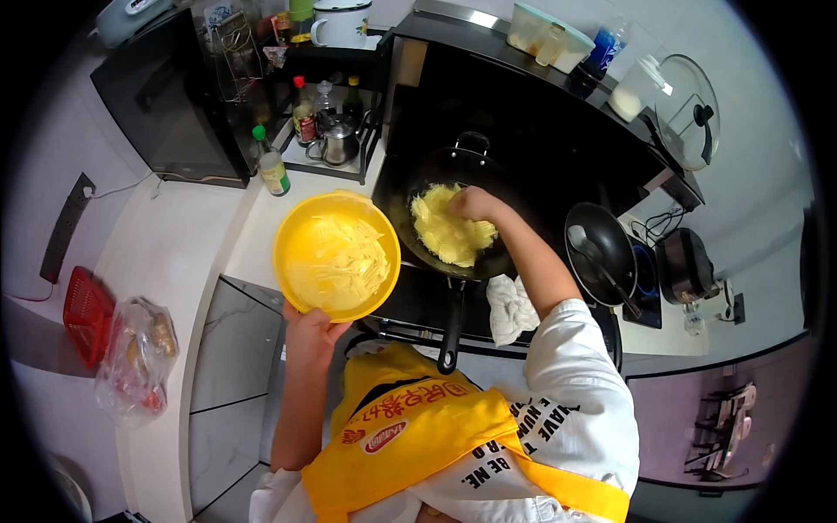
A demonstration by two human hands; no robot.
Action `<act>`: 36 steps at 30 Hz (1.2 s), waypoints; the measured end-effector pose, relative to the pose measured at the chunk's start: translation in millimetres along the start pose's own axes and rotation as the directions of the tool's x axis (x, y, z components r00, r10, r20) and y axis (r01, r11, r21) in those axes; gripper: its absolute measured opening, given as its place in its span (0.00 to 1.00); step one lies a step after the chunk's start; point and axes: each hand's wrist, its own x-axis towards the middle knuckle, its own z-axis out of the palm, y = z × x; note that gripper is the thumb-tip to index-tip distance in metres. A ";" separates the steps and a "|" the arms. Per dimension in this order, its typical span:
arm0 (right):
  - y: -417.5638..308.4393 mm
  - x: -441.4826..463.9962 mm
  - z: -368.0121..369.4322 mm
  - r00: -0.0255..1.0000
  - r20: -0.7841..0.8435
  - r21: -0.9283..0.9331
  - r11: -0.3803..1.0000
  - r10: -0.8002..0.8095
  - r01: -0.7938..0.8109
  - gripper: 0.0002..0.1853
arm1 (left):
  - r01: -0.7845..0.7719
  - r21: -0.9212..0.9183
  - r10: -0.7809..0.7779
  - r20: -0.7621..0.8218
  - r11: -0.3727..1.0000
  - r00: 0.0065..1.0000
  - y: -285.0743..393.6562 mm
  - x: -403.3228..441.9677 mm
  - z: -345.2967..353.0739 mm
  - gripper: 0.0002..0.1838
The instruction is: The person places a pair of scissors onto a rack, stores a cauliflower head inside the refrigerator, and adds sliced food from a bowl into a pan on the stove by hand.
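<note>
My left hand [315, 329] grips the near rim of a yellow bowl [291, 292], tilted left of the wok. Pale yellow strips that look like shredded potato [353, 266] lie inside it. Over the black wok [418, 253] on the stove, my right hand [473, 204] has its fingers drawn together at a layer of shredded potato [446, 240]. Its fingertips are partly hidden, and how much they hold does not show. The wok's long handle [452, 331] points toward my body.
A white cloth [512, 310] lies right of the wok handle. Farther right is a frying pan [602, 248] with a spatula in it. A green-capped bottle [271, 162] and a rack [373, 144] of seasonings stand behind the bowl. A plastic bag [137, 362] sits far left.
</note>
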 end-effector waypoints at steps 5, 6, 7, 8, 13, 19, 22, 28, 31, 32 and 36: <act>31.2 -36.3 -21.2 0.985 0.172 0.051 0.998 0.021 -0.030 0.14 | -0.014 0.003 0.014 -0.015 1.000 1.000 1.2 -1.9 1.0 0.41; 14.6 -49.3 -32.7 0.961 0.253 0.125 0.981 0.112 -0.147 0.13 | -0.021 0.012 0.021 -0.016 1.000 1.000 2.0 -2.2 1.7 0.41; 20.9 -49.5 -30.3 0.961 0.251 0.130 0.980 0.114 -0.150 0.13 | -0.019 0.017 0.020 -0.013 1.000 1.000 2.2 -1.4 1.1 0.41; 30.2 -47.7 -27.9 0.986 0.160 0.206 0.974 0.057 -0.090 0.12 | -0.013 0.032 0.012 0.036 0.999 0.999 2.5 0.6 0.6 0.41; 21.9 -55.0 -38.3 0.984 -0.170 0.231 0.973 0.058 -0.017 0.11 | -0.010 0.054 0.004 0.107 0.999 0.994 -2.1 11.9 -0.2 0.42; -12.8 -82.9 -29.5 0.928 -0.297 -0.262 0.954 -0.225 0.148 0.16 | -0.040 -0.002 0.040 0.074 0.999 0.996 -1.6 19.0 -1.3 0.42; -77.9 -89.9 -18.8 0.868 -0.370 -0.085 0.943 -0.330 0.322 0.15 | -0.041 0.103 0.038 0.027 0.994 0.999 -0.1 10.0 14.1 0.43; -188.8 -88.8 36.7 0.804 -0.174 -0.191 0.820 -0.569 0.539 0.22 | -0.002 0.092 -0.008 0.115 0.996 0.993 -6.9 12.6 27.2 0.47; -199.2 -79.0 55.6 0.823 -0.107 -0.290 0.809 -0.557 0.510 0.22 | 0.012 0.076 -0.024 0.156 0.997 0.987 -5.1 10.2 32.0 0.44; -201.7 -76.2 57.7 0.838 0.038 -0.244 0.809 -0.544 0.535 0.23 | 0.037 0.067 -0.047 0.159 0.997 0.986 -6.2 13.4 28.1 0.43; -193.6 -46.9 84.2 0.669 0.098 -0.027 0.670 -0.737 0.742 0.20 | 0.087 0.066 -0.100 0.234 0.994 0.967 -12.4 22.0 12.6 0.40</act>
